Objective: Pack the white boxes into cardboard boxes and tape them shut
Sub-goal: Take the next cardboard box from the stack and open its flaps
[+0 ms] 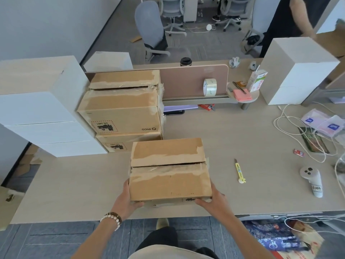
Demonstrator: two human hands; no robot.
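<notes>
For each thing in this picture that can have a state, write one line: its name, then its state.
Front cardboard box: flaps closed, held at both near corners.
Left hand: grips box.
Right hand: grips box.
Stacked cardboard boxes: closed.
Tape roll: standing on edge.
Yellow knife: lying flat.

You have two hands, left (128,200) and right (211,200), on one cardboard box (170,170). Ahead and left of them stand two more cardboard boxes: a top one (121,101) and a lower one (128,143); so three in all. Further left is a stack of three white boxes (43,107), and far ahead to the right a stack of two white boxes (296,71). Another white box (109,61) shows behind the cardboard pile. One tape roll (210,87) stands ahead. Right of your hands lie one cutter (239,171) and one controller (311,179).
</notes>
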